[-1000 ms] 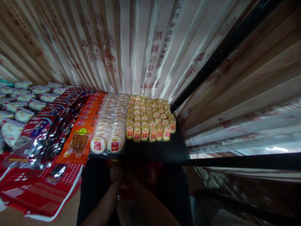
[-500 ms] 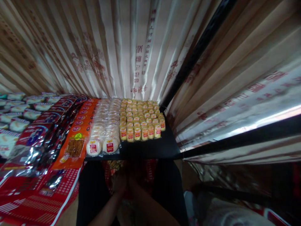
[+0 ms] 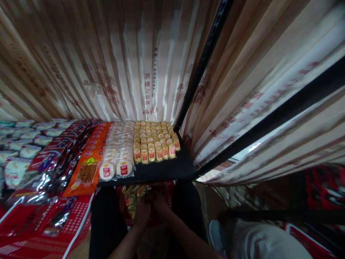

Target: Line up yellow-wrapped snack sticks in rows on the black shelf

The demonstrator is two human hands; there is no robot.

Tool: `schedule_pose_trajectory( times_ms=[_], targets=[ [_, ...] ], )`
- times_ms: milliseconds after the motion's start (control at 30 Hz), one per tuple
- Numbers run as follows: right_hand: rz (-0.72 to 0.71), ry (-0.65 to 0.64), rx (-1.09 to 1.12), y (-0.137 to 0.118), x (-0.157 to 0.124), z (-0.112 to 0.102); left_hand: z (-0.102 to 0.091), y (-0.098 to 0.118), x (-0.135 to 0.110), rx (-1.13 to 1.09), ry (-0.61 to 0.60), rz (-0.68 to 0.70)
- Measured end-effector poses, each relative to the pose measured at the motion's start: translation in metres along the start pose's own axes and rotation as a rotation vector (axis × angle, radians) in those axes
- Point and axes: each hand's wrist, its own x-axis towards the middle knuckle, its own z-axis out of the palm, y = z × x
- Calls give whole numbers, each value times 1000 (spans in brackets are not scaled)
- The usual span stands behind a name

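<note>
My left hand (image 3: 143,208) and my right hand (image 3: 161,202) are low between my knees, close together, reaching into a red basket (image 3: 169,190). Small yellow-wrapped snack packs (image 3: 131,203) lie in the basket, mostly left of my hands. The fingers are dark and partly hidden, so whether they hold a pack does not show. Beyond the basket, several rows of similar yellow-wrapped snack packs (image 3: 155,144) stand on a black shelf (image 3: 167,169). Two rows of round white crackers in clear wrappers (image 3: 115,158) stand to their left.
Left of the crackers lie an orange snack bag (image 3: 88,169), dark red shiny packets (image 3: 51,151) and white packs (image 3: 29,151). A red perforated basket (image 3: 72,225) is at lower left. Pleated curtains (image 3: 121,72) hang behind the shelf, beside a black post (image 3: 199,72).
The view has turned slightly right, so the shelf appears farther left. My hands have moved a little and more of the yellow packs in the basket shows. The shelf rows look the same.
</note>
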Motion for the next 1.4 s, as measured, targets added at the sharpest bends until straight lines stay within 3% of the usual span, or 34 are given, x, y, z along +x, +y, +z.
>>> schedule_pose_trajectory(
  times_ms=[133, 267, 433, 700, 867, 1067, 1400],
  targets=[
    [78, -108, 92, -12, -2, -27, -12, 19, -8, -259, -39, -133],
    [-3, -151, 131, -25, -1, -57, -20, 41, -16, -349, 7, -93],
    [-60, -156, 196, -45, 3, -94, -23, 67, -19, -484, 108, 53],
    [-77, 162, 197, -69, 19, -130, -21, 106, 13, -779, 153, 157],
    [-138, 301, 104, -73, 27, -139, -28, 140, 26, -678, 193, 238],
    [-301, 444, -167, -65, 39, -153, -36, 176, 41, -560, 286, 335],
    [-369, 578, -344, -43, 70, -160, -38, 211, 61, -549, 199, 319]
  ],
)
